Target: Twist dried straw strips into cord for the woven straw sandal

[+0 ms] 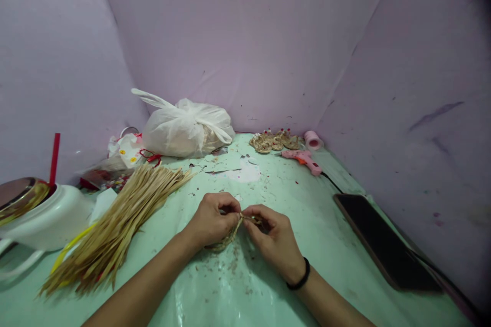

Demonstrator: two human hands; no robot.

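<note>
Both hands meet over the middle of the table, pinching a thin braided straw cord (229, 239). My left hand (215, 218) is closed, thumb and forefinger gripping the cord near its upper end, with part of the braid looping below the fingers. Close beside it, my right hand (274, 235) pinches the same piece between thumb and fingertips; a dark band circles that wrist. The fingers hide much of the cord. To the left lies a large bundle of dry straw strips (115, 225), apart from both hands.
A tied white plastic bag (187, 127) sits at the back. Woven straw pieces (273, 141), a pink spool (313, 140) and a pink glue gun (303, 160) lie back right. A phone (385, 242) rests at right, a white pot (49, 219) at left. Purple walls enclose the table.
</note>
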